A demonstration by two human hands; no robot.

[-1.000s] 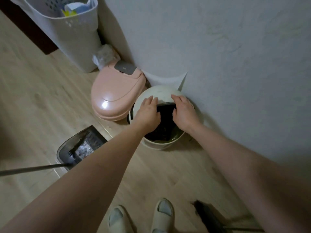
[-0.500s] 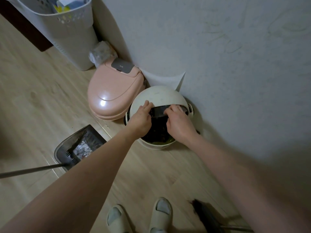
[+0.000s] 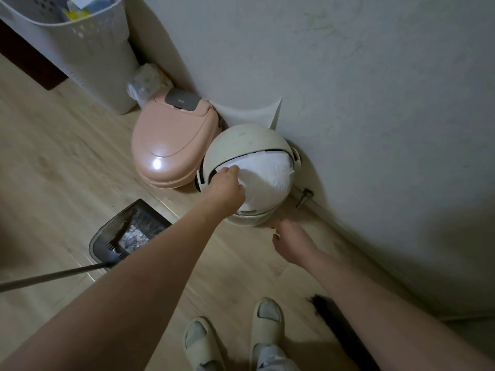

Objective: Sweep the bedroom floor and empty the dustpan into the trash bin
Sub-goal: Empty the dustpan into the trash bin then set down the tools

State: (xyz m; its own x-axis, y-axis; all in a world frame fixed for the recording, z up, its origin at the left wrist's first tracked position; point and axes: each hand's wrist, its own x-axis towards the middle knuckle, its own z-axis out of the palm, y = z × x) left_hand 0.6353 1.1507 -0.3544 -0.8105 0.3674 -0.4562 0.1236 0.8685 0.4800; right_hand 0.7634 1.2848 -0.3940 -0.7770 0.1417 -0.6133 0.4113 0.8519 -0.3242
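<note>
Trash bin (image 3: 246, 145), cream and domed, stands against the wall (image 3: 348, 76) beside a pink bin (image 3: 171, 145); left hand (image 3: 227, 186) pinches white material (image 3: 270, 170) filling its opening; right hand (image 3: 290, 242) hovers near its base, fingers loose, holding nothing; dustpan (image 3: 128, 231) with debris lies on the floor (image 3: 53, 170) left.
</note>
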